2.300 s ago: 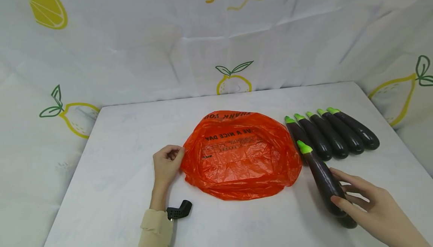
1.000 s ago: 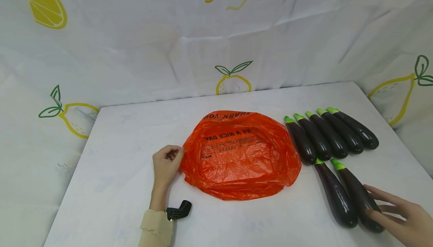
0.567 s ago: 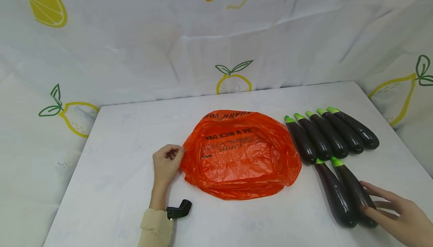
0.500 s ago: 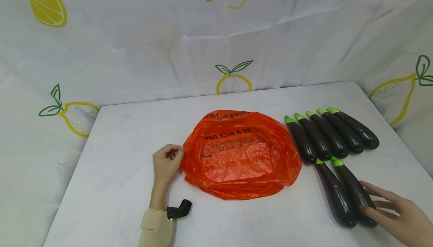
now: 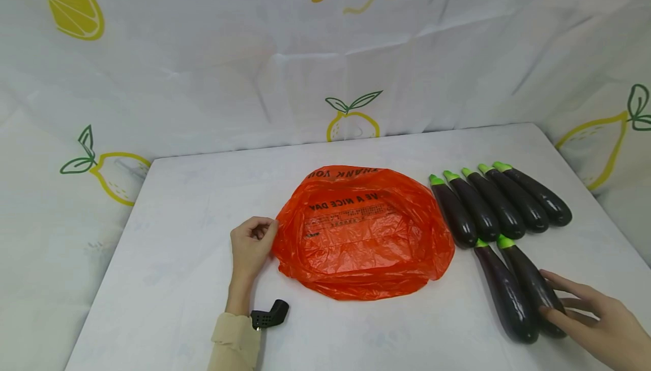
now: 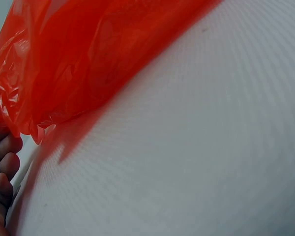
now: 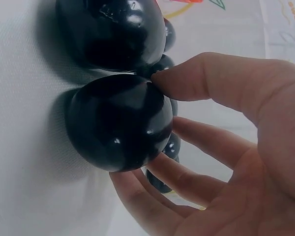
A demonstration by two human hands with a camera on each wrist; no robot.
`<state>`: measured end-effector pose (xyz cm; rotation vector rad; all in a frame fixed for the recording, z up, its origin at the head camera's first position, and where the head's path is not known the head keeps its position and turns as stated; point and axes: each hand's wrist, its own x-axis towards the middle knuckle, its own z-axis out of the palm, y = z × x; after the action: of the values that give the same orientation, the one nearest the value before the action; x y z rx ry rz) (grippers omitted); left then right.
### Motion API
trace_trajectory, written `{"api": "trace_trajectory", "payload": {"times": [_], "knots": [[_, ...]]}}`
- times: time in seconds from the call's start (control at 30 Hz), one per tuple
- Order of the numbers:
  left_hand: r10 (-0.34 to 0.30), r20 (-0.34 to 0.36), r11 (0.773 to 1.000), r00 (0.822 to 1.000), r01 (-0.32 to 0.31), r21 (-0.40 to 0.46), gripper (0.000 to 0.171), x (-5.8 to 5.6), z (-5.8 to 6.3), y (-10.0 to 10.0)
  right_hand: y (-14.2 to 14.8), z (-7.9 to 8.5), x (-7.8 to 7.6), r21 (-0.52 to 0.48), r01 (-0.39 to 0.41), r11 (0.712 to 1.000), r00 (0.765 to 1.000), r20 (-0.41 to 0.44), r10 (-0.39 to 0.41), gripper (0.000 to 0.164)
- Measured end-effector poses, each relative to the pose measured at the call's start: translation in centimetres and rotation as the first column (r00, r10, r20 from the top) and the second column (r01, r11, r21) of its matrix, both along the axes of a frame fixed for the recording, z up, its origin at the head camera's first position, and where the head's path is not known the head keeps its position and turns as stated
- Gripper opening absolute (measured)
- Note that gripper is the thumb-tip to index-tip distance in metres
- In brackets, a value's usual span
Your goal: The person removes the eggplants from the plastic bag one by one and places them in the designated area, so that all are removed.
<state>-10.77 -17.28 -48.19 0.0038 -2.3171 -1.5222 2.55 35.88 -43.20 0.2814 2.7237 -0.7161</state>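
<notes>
An orange-red plastic bag (image 5: 363, 241) with black lettering lies spread on the table, its mouth wide. At its left edge my left hand (image 5: 251, 244) pinches the rim; the left wrist view shows curled fingertips against the red film (image 6: 83, 59). On the right, my right hand (image 5: 592, 314) holds the lower end of a dark purple eggplant (image 5: 529, 280) between thumb and fingers. That eggplant lies on the table beside another front eggplant (image 5: 503, 292). From the right wrist view, the thumb is on one side of its rounded end (image 7: 120, 125) and the fingers are on the other.
Behind the front pair, several more eggplants (image 5: 500, 204) lie side by side in a slanted row, green stems pointing away. The bag's right edge is close to them. A white cloth (image 5: 229, 77) printed with lemons hangs behind the table (image 5: 168, 280).
My right hand has brought its eggplant from above the front one down to the table on its right, then slid it left against it. The left hand has kept its place at the bag.
</notes>
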Motion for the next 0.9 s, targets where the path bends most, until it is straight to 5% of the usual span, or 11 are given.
{"api": "trace_trajectory", "payload": {"times": [0.67,0.8,0.9], "knots": [[0.004,-0.019,0.998,1.0,-0.003,0.057,0.005,0.3,0.7,0.6,-1.0,0.1,0.0,0.04,0.069,0.997,0.996,-0.05,-0.067,0.073],[-0.005,-0.018,0.998,1.0,0.006,0.063,0.005,0.4,0.7,0.5,-1.8,0.3,-0.1,0.086,0.081,0.993,0.983,-0.173,-0.065,0.067],[-0.016,0.005,0.996,1.0,0.016,0.086,0.008,0.2,0.0,0.0,-3.5,1.4,-0.6,0.109,0.078,0.991,0.952,-0.304,-0.042,0.06]]}}
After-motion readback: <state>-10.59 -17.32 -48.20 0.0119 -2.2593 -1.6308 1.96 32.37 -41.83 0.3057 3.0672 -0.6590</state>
